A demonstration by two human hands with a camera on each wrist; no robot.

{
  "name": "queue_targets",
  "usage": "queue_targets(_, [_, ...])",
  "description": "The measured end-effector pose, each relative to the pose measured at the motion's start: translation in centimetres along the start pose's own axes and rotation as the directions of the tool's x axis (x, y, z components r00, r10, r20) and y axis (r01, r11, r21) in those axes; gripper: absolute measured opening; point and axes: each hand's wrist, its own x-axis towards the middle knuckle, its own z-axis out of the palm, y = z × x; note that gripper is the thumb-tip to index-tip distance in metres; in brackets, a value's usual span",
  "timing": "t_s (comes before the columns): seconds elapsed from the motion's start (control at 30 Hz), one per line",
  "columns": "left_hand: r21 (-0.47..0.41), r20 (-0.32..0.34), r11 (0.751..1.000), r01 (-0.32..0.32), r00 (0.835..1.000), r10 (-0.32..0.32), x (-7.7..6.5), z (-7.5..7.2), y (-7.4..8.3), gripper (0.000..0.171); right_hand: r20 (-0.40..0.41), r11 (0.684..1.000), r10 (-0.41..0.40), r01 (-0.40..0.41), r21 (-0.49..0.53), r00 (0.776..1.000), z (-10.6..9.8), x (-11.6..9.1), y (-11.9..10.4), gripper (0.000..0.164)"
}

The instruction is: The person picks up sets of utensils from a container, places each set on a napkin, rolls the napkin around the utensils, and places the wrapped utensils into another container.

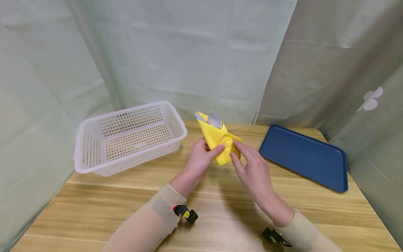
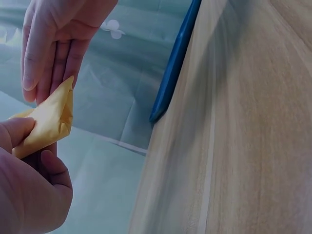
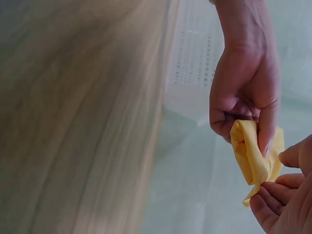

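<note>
A yellow cloth napkin [image 1: 211,134] is folded round pale grey cutlery, above the table. A spoon's bowl [image 1: 213,119] pokes from its upper end, with another rounded piece beside it and a flat pale tip to the left. My left hand [image 1: 197,159] grips the bundle from the left, thumb across its front and fingers behind. On the other side, my right hand [image 1: 255,169] touches the napkin's right flap with extended fingers; its thumb lies near the cloth's lower right edge. The left wrist view shows those fingers [image 2: 57,70] fairly straight against the napkin's pointed corner.
At the left of the wooden table [image 1: 126,206] stands a white perforated plastic basket [image 1: 135,164]. A dark blue tray [image 1: 303,157] lies at the right. Pale curtains [image 1: 189,56] hang behind and at both sides of the table.
</note>
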Motion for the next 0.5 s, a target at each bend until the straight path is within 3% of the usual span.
queue_targets(0.27, [0.008,0.071,1.000,-0.029,0.997,0.029,-0.21,0.43,-0.43,0.041,0.020,0.987,0.130,-0.131,0.096,0.991,-0.36,0.71,0.93,0.042])
queue_targets(0.5, [-0.005,0.058,1.000,-0.020,0.998,0.021,-0.23,0.59,-0.36,0.041,0.107,0.940,0.216,-0.237,0.244,0.970,-0.44,1.04,1.02,0.041])
